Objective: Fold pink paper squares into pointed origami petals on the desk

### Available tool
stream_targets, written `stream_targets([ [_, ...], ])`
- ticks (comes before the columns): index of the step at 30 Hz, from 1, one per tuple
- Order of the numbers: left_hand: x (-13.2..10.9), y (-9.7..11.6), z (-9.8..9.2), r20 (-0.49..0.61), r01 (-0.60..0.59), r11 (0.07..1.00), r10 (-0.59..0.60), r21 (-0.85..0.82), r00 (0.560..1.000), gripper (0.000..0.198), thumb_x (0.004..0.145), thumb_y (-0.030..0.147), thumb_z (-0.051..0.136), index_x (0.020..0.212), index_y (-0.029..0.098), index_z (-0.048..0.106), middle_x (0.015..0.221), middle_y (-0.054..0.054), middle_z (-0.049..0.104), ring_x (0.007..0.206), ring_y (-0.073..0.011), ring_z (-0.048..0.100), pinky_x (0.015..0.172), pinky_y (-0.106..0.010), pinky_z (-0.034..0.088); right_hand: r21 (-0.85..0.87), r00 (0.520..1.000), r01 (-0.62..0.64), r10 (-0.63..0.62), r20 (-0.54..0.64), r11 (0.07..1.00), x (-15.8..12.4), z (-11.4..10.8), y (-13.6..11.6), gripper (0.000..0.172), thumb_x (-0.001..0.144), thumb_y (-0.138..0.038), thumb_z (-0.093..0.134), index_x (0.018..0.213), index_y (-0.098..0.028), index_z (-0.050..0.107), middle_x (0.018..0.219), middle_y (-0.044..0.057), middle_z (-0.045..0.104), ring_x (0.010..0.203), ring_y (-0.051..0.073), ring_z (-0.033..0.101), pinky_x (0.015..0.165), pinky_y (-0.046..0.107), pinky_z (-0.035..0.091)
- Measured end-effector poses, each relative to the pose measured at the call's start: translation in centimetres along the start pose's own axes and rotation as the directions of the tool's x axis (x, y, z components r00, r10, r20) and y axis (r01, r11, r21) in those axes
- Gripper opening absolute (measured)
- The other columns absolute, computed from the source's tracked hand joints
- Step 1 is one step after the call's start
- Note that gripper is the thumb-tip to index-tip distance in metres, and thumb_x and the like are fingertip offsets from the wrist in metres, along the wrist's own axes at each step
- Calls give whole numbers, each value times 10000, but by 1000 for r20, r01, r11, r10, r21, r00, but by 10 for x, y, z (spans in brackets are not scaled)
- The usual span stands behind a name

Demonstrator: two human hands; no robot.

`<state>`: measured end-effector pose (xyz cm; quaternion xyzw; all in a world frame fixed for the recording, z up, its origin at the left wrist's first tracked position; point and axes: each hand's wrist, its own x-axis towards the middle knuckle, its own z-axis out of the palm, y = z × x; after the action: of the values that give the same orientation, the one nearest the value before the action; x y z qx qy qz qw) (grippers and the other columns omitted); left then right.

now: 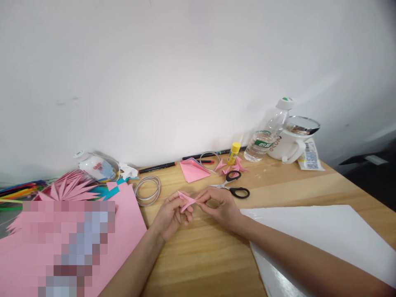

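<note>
Centrally, just below the middle of the frame, a folded pink paper piece [186, 201] was pinched between both hands above the wooden table [201, 255]. The left hand [171, 214] had its fingers curled closed about the piece's lower left end, and the right hand [221, 206] had thumb and fingertips closed on its right end. Just beyond the right hand lay black-handled scissors [232, 187], near it but apart. Further back, toward the wall, sat a stack of pink paper squares [193, 170], a scatter of small folded pink pieces [230, 167], a yellow-capped glue stick [234, 152] and a black marker [157, 167] lying along the wall's foot. Left of the left hand, coiled wire rings [147, 189] lay beside the edge of a large pink sheet [126, 222] that filled the lower left, with a spiky pink paper flower [68, 187] behind it. A large white sheet [324, 235] covered the lower right, passing under the right forearm. Bare wood showed between the two sheets, under the hands and toward the bottom edge, and the table's right edge ran off diagonally at the right of the frame. Toward the upper right, a clear plastic bottle [266, 138] leaned against a white mug [289, 144]. The bottle held a little clear water at its base, and the mug's contents could not be seen.
</note>
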<state>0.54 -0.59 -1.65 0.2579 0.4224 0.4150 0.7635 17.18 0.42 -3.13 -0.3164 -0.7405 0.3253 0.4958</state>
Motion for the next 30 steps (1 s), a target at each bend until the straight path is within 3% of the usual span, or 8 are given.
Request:
stream_targets([
  [8, -1, 2, -1, -2, 55, 998, -55, -32, 998, 69, 691, 89, 516, 736, 142, 518, 441, 4, 613, 265, -100, 508, 209, -125, 328, -80, 995, 71, -64, 82, 994, -3, 0, 0, 75, 786, -203, 560, 839, -208, 612, 726, 28, 652, 642, 135, 580, 598, 247, 462],
  [15, -2, 0, -1, 45, 39, 999, -38, -20, 998, 61, 693, 85, 527, 717, 142, 530, 453, -2, 628, 278, -107, 527, 218, -129, 334, -104, 996, 84, -88, -31, 991, -6, 3, -1, 128, 773, -231, 588, 899, -208, 581, 732, 29, 674, 616, 138, 605, 597, 253, 488],
  [20, -3, 0, 0, 63, 26, 999, -25, -21, 998, 69, 694, 73, 525, 694, 141, 530, 463, 0, 629, 284, -103, 527, 229, -134, 346, -132, 993, 87, -96, -63, 987, -7, 4, -2, 111, 761, -192, 581, 870, -211, 579, 720, 31, 669, 611, 142, 602, 580, 255, 480],
  [30, -1, -4, 0, 50, 65, 996, -63, -54, 997, 89, 676, 61, 534, 671, 148, 515, 452, 12, 614, 291, -90, 523, 254, -121, 348, -159, 997, 82, -83, 4, 984, -6, 2, -6, 62, 761, -160, 530, 794, -201, 562, 695, 16, 633, 608, 126, 569, 590, 242, 463],
])
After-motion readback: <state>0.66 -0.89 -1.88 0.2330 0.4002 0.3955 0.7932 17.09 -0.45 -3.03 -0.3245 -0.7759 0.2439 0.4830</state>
